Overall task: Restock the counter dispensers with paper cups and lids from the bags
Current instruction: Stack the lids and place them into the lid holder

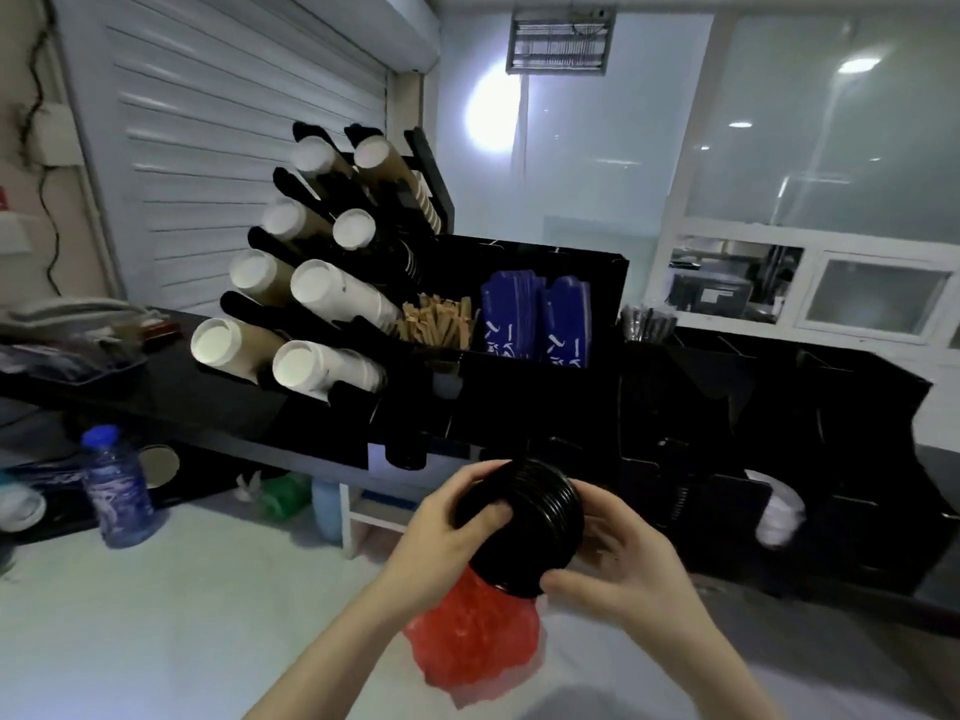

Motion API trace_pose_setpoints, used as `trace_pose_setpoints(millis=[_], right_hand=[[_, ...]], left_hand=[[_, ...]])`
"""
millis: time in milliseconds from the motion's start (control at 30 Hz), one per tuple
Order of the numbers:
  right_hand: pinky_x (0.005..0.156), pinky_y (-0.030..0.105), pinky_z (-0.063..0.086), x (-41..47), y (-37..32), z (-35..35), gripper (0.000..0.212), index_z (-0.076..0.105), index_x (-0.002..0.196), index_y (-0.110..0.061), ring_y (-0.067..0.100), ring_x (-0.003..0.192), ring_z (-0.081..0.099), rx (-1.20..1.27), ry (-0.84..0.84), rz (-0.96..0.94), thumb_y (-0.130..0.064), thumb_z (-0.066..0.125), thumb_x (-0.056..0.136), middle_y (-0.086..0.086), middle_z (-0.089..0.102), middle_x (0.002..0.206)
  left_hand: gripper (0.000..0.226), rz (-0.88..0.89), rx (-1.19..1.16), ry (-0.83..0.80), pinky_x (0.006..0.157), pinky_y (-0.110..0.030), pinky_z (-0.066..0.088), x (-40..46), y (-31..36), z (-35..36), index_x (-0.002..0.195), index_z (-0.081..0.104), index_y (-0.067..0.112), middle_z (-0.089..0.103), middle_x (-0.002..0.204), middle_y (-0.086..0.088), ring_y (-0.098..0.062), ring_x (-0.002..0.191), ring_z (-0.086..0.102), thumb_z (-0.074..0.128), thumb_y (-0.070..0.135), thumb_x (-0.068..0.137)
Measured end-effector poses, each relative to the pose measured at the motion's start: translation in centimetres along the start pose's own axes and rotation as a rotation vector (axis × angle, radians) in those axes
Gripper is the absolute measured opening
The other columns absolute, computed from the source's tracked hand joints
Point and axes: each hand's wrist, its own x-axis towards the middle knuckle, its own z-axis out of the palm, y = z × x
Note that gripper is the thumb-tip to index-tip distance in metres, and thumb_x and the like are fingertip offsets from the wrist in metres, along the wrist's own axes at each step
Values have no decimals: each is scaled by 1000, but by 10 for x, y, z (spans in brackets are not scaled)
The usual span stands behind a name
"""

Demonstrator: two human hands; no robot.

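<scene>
Over on the left, the cup dispenser (311,283) is sitting on the black worktop (223,402), its slanted tubes showing white cup mouths, with a water bottle (117,485) standing lower down beside it. Coming across to the middle, the left hand (441,532) is gripping the stack of black lids (524,527), fingers curled over its near end and thumb pressing the side. The stack is lying tilted in mid-air in front of the worktop edge, and a red plastic bag (472,636) is hanging crumpled from its lower end, already peeled well back. The lids are looking glossy, tightly nested, their rims forming neat ridges along the column. The right hand (618,569) is cupping the stack from the other side, fingers wrapping behind and thumb under the bottom rim. To do this well, I'd say both hands should be keeping even squeeze along the column so it isn't buckling, sliding the bag fully clear before steering the lids towards the black organiser compartments (727,459) on the right.
</scene>
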Motion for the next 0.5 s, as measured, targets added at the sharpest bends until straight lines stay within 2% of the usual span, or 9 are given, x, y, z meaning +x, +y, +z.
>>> trace_pose_setpoints(millis=[67, 133, 200, 267, 333, 400, 500], right_hand=[[96, 25, 50, 22, -4, 29, 74, 58, 121, -31, 4, 108, 62, -28, 53, -8, -13, 92, 57, -14, 66, 112], [94, 17, 47, 43, -9, 51, 75, 57, 121, -35, -1, 110, 58, -120, 116, -54, -15, 92, 58, -19, 62, 112], [94, 12, 43, 67, -14, 66, 77, 53, 126, -35, -3, 114, 53, -222, 190, -113, -22, 91, 60, -22, 56, 116], [97, 8, 37, 96, -19, 80, 79, 50, 130, -32, -5, 116, 47, -356, 253, -175, -26, 89, 62, -19, 50, 121], [98, 4, 29, 128, -22, 96, 82, 46, 135, -28, -5, 116, 41, -527, 249, -224, -28, 87, 65, -15, 44, 124], [100, 9, 29, 154, -20, 113, 84, 42, 140, -25, 2, 118, 38, -712, 196, -264, -27, 85, 67, -10, 41, 127], [97, 28, 45, 181, -7, 131, 85, 39, 142, -20, 14, 121, 40, -990, 114, -314, -23, 83, 69, -3, 41, 131]], left_hand=[[40, -15, 1, 57, 92, -19, 48, 8, -15, -30, 122, 60, 33, 66, 117, 18, -2, 115, 59, 65, 40, 83], [40, -13, 106, 135, 93, -18, 46, 14, -32, -59, 126, 57, 33, 64, 119, 22, 1, 117, 56, 69, 32, 88], [47, 60, 419, 223, 100, -19, 40, 21, -52, -88, 134, 52, 29, 55, 130, 21, 3, 125, 46, 67, 33, 90], [54, 137, 706, 226, 109, -26, 33, 30, -68, -112, 140, 48, 23, 49, 140, 12, -6, 134, 38, 66, 34, 90], [61, 214, 921, 168, 113, -35, 33, 40, -81, -128, 142, 47, 14, 46, 146, 1, -19, 139, 37, 68, 33, 88], [66, 247, 1054, 94, 110, -43, 40, 49, -90, -135, 138, 51, 6, 49, 144, -8, -27, 137, 42, 74, 32, 82], [68, 262, 1102, 34, 105, -45, 46, 57, -101, -138, 132, 57, 4, 56, 138, -11, -27, 133, 47, 80, 30, 74]])
